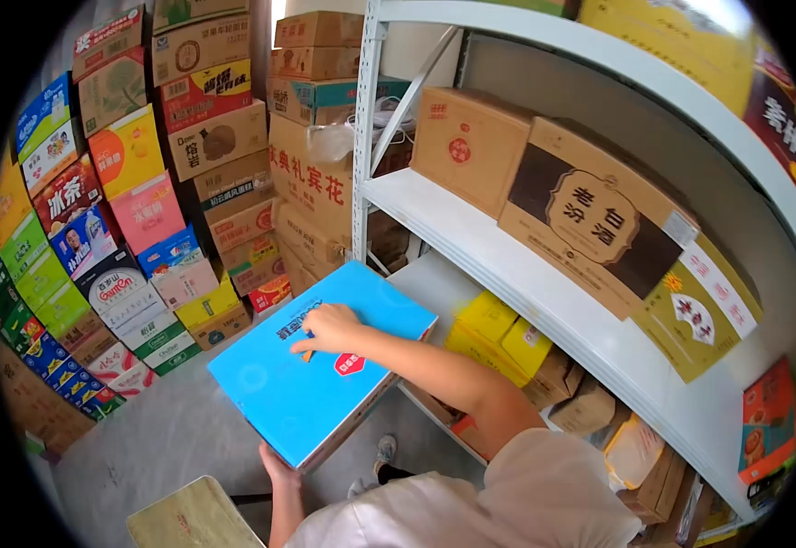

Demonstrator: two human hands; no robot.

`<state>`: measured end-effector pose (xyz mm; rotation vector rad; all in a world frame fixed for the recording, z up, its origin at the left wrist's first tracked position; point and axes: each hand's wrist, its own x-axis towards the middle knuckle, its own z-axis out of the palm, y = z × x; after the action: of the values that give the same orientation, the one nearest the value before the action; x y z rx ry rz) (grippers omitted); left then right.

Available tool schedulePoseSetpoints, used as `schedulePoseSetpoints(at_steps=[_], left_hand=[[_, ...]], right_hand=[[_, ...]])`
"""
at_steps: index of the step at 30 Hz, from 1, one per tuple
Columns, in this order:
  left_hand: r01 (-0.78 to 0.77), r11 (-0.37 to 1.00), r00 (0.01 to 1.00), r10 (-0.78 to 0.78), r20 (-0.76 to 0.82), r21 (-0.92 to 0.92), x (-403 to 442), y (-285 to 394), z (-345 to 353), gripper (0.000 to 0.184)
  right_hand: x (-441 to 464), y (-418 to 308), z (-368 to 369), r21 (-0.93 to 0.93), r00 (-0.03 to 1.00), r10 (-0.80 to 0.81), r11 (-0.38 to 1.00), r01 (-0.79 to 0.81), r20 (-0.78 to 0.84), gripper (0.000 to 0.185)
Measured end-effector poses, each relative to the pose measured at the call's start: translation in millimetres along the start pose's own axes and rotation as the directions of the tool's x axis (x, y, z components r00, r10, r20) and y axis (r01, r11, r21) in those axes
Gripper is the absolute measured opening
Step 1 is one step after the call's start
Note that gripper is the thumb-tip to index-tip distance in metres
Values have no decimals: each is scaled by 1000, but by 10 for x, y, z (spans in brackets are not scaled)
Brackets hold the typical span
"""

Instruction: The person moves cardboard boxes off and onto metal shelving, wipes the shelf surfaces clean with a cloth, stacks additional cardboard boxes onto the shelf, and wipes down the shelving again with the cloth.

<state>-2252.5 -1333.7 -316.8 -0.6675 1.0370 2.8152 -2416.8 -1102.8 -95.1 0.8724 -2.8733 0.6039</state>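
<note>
pale shirt (430, 507): nearest of all, bunched below my arms, just beside the box's near corner.
blue box (275, 393): held out in front of me, broad top facing up and slightly skewed, its far edge near the lower shelf (421, 272); whether that shelf bears any weight, i cannot tell.
left hand (279, 468): at the near corner, palm against the box; the fingers go out of sight beneath, so i cannot tell if they are spread or together.
right hand (329, 327): over the top, between the dark lettering and the red badge (350, 364), fingers curled in, seemingly pinching a small yellow-and-dark item (308, 353), too small to name.
steadiness: i'd want the left palm well under that corner, since pressure from above could tip the box.
touch: a light, low right wrist should suit the flat top; bearing down might dent it.
yellow package (498, 340): beside the box's right corner, so i'd mind that side when turning.
</note>
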Motion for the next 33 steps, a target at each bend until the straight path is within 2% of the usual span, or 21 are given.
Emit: schedulePoseSetpoints(at_steps=[1,2,5,7,9,10,11,12,13,14,16,17,18,19,23,25,26,27,29,31,33], left_hand=[[97,994,994,-98,-37,-42,182,-14,180,52],[100,994,995,-99,32,-38,482,-145,186,56],[120,992,992,-118,38,-40,928,-389,819,59],[194,979,980,-191,52,-54,1494,-732,929,66],[315,945,948,-308,85,-86,1892,-1032,1056,80],[321,944,946,-316,73,-78,2012,-1110,1207,80],[354,934,925,-357,-129,-48,2151,-1205,1381,87],[392,920,867,-380,-322,-29,2244,-1276,1546,95],[403,915,864,-389,-320,-27,2305,-1305,1685,95],[472,881,851,-445,-277,34,2332,-1308,1796,100],[528,848,826,-499,-262,47,2576,-1534,1811,102],[555,830,812,-526,-254,55,2694,-1641,1825,103],[499,864,864,-502,39,61,2913,-1880,1656,104],[442,896,843,-431,323,41,2974,-1939,1668,105],[587,810,788,-573,226,9,3118,-1889,2043,100],[720,690,682,-723,114,69,3264,-1879,2139,100],[744,658,666,-745,-35,116,3391,-1864,2215,102],[752,649,657,-753,-42,115,3492,-1858,2301,102],[763,627,638,-770,-23,154,3676,-1858,2452,104],[797,587,589,-807,30,141,3877,-1837,2615,104],[887,437,436,-899,45,147,4219,-1989,2674,102]], right_hand=[[100,246,-9,-13,1000,13,1000,-13,16,55],[171,501,10,-25,1000,22,999,-22,-2,55],[369,1288,63,9,995,31,999,-31,-91,54],[515,1793,18,-7,996,83,996,-83,-25,52],[559,2286,123,38,979,183,983,-180,-87,49],[558,2521,168,65,969,233,971,-229,-77,46],[532,2719,229,78,968,242,968,-237,-71,46],[478,2920,312,114,947,286,956,-271,-149,47],[441,3084,354,143,915,331,942,-305,-231,48],[401,3193,434,140,912,341,938,-316,-229,48],[320,3330,564,11,873,328,938,-347,-362,48],[337,3416,601,7,870,336,934,-358,-361,48],[377,3486,627,17,865,317,941,-337,-388,48],[409,3542,657,29,863,296,950,-312,-409,48],[453,3809,700,-33,835,343,918,-395,-430,46],[484,3942,682,-14,727,416,863,-504,-546,44],[480,3992,672,9,698,532,798,-602,-480,41],[494,4057,697,10,695,542,792,-611,-473,41],[525,4260,806,272,538,684,708,-652,-493,40],[557,4277,753,185,516,654,700,-690,-553,39],[534,4139,493,151,498,763,596,-788,-412,36]])
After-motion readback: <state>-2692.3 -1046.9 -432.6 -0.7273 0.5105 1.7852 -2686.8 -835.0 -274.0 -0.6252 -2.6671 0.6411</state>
